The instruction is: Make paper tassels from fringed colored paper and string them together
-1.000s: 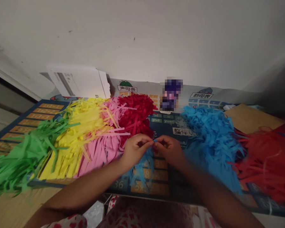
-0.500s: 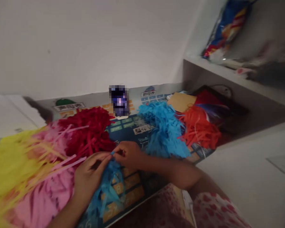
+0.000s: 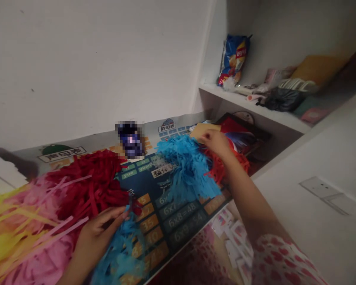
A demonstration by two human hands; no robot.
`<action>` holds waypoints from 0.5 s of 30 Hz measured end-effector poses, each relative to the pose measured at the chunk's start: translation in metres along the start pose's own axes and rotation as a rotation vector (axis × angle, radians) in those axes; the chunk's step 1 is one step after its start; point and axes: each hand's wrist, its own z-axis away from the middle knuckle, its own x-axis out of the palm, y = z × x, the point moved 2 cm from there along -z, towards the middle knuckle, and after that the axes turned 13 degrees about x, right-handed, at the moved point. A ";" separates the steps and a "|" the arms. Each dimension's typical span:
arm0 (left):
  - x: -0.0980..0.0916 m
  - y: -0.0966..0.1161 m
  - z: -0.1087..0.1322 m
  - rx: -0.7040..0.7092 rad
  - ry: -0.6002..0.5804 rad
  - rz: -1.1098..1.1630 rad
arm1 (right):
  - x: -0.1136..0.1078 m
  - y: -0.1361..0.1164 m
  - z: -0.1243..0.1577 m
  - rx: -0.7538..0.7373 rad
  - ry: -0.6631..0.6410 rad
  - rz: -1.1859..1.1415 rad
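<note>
Right hand [image 3: 216,143] moved away, blue streamers [image 3: 125,239] in left hand [image 3: 99,229], trailing lengthwise nearward

Blue strips [image 3: 121,245] are pinched at one end by the left hand [image 3: 97,231] and trail below it. Red strips [image 3: 89,186] are heaped just beyond that hand; pink strips [image 3: 47,257] and yellow strips [image 3: 2,225] are spread to its left. The right hand [image 3: 216,142] is held at an envelope [image 3: 206,127], contact unclear. Orange strips [image 3: 240,160] are partly hidden behind it; a blue pile [image 3: 186,166] is laid to its left.
</note>
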 end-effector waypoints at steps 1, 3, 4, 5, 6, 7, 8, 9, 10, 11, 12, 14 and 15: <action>0.000 -0.001 0.000 0.003 0.001 -0.001 | -0.013 0.024 -0.010 0.069 0.045 0.039; 0.003 -0.003 -0.001 -0.019 0.000 0.005 | -0.026 0.067 -0.021 0.176 0.096 0.100; 0.005 -0.003 -0.001 -0.028 0.004 0.013 | -0.027 0.083 -0.023 0.207 0.104 0.118; 0.007 -0.003 -0.001 -0.034 0.008 0.021 | -0.025 0.096 -0.024 0.234 0.109 0.127; 0.009 -0.002 -0.001 -0.037 0.011 0.031 | -0.020 0.106 -0.025 0.257 0.110 0.127; 0.010 -0.001 -0.001 -0.036 0.014 0.044 | -0.014 0.112 -0.025 0.280 0.111 0.118; 0.011 0.000 0.000 -0.036 0.012 0.060 | -0.009 0.117 -0.027 0.304 0.111 0.103; 0.012 0.000 0.000 -0.042 0.007 0.075 | -0.005 0.120 -0.029 0.328 0.113 0.083; 0.012 0.000 0.001 -0.053 0.001 0.089 | -0.003 0.121 -0.031 0.350 0.117 0.058; 0.012 0.000 0.002 -0.069 0.000 0.103 | -0.004 0.121 -0.034 0.369 0.124 0.030; 0.011 -0.002 0.003 -0.090 0.003 0.122 | -0.007 0.121 -0.036 0.383 0.137 0.000; 0.011 -0.006 0.005 -0.157 0.018 0.179 | -0.017 0.117 -0.034 0.393 0.172 -0.068; 0.011 -0.007 0.006 -0.205 0.034 0.224 | -0.021 0.113 -0.030 0.385 0.186 -0.108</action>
